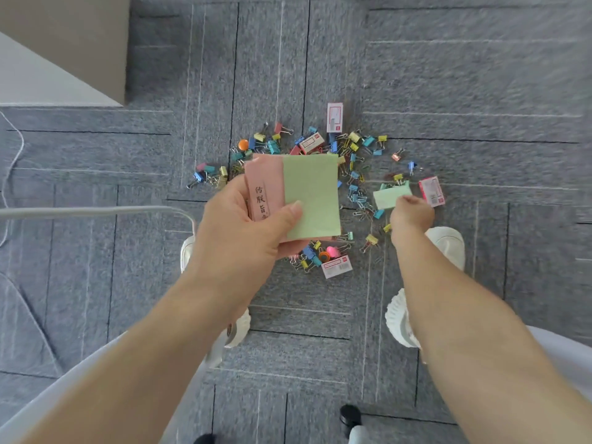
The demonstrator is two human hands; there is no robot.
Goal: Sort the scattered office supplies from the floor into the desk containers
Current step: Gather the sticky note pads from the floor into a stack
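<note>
The person's left hand [243, 219] is held up above the floor, clamped on two sticky-note pads fanned side by side. A pink pad [264, 184] with dark printed characters down its face sits against the palm. A smooth green pad [312, 193] overlaps it, pinned under the thumb. Both are flat paper rectangles with crisp edges.

The right hand [411, 213] is well apart from the left, reaching lower. Its fingers are curled down and pinch the near corner of a pale green pad [389, 196], a thicker block down at the carpet. I cannot tell whether it has left the floor.

Between and beyond the two hands lies the spill on the carpet [448, 75], a rough grey weave of square tiles with thin light and dark lines. It includes a heap of small binder clips [352, 155] in blue, yellow, teal and red with wire handles, and thin bent paper clips [362, 213] just left of the right hand.

Small white-and-red cardboard boxes lie among them: one beyond the heap [334, 116], one just right of the right hand [431, 191], and one below the left hand's pads [336, 267]. A glossy orange round piece [243, 143] lies beyond the left hand.

White shoes [448, 241] stand on either side of the spill.
</note>
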